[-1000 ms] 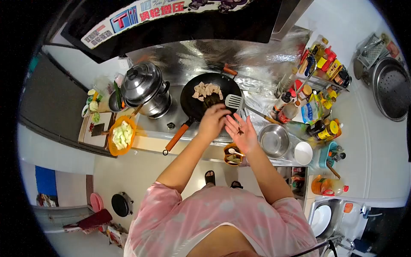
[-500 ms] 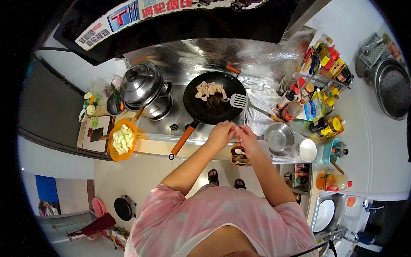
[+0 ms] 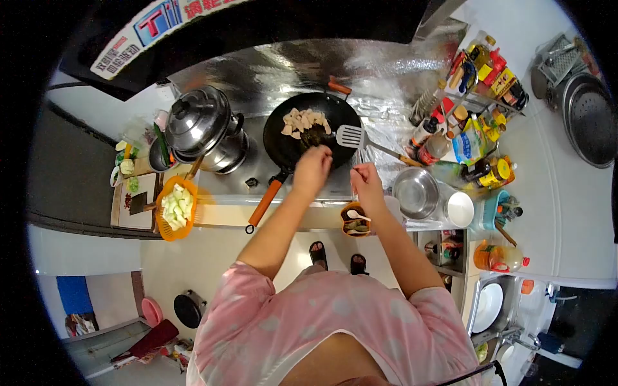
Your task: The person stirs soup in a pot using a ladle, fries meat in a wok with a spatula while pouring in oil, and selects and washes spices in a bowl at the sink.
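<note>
A black wok (image 3: 277,138) with a wooden handle holds pale meat pieces (image 3: 304,121) and a darker clump of food (image 3: 315,136). My left hand (image 3: 314,170) is over the wok's near rim, fingers drawn together; anything in them is too small to make out. Closed in a pinch, my right hand (image 3: 367,185) hovers between the wok and the steel bowl (image 3: 416,193); what it grips is hidden. Below it sits an orange seasoning box (image 3: 347,225) with white spoons. A slotted spatula (image 3: 351,136) rests across the wok's right rim.
To the left stand a lidded steel steamer pot (image 3: 205,128) and an orange basket (image 3: 175,233) of cut pale vegetable. Bottles and sauces crowd a rack (image 3: 479,122) on the right. A white cup (image 3: 459,210) stands beside the steel bowl. The range hood (image 3: 309,26) hangs above.
My hands, together beside the wok before, have come apart. The left moved up and left over the wok's near rim; the right dropped back slightly. The view shifted a little.
</note>
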Motion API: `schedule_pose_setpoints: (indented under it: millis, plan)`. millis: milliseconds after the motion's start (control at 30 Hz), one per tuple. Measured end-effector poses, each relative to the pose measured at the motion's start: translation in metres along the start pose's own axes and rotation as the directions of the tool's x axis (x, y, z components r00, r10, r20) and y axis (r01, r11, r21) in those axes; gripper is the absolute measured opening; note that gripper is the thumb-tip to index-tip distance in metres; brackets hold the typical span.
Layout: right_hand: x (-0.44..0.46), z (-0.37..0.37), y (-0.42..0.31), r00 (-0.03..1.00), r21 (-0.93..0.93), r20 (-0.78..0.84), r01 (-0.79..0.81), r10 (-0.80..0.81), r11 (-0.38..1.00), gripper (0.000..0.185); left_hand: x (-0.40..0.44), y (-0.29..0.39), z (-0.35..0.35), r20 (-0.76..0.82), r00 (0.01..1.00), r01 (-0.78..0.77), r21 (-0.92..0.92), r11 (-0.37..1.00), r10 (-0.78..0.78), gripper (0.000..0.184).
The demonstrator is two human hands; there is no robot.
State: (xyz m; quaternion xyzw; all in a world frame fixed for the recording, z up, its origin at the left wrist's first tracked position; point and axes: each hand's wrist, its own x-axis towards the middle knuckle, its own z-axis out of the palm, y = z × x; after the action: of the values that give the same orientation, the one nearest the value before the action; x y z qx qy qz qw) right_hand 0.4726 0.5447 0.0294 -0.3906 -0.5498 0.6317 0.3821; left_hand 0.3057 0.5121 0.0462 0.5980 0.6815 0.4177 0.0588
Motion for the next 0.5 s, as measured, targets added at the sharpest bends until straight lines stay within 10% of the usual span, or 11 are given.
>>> schedule_pose_setpoints:
  millis: [267,500]
  plan:
    - [-0.04,-0.061,0.019,0.968,-0.695,0.24,0.119,0.073,0.709,0.017,-0.005,-0.022,0.008,0.057,0.995,0.078,0.159,0.984,-0.088,0.026]
    - [-0.051,-0.069,0.046,0.909,-0.815,0.417,0.376,-0.003,0.441,0.014,-0.077,0.012,0.023,0.15,0.98,0.13,0.031,0.991,-0.133,0.019]
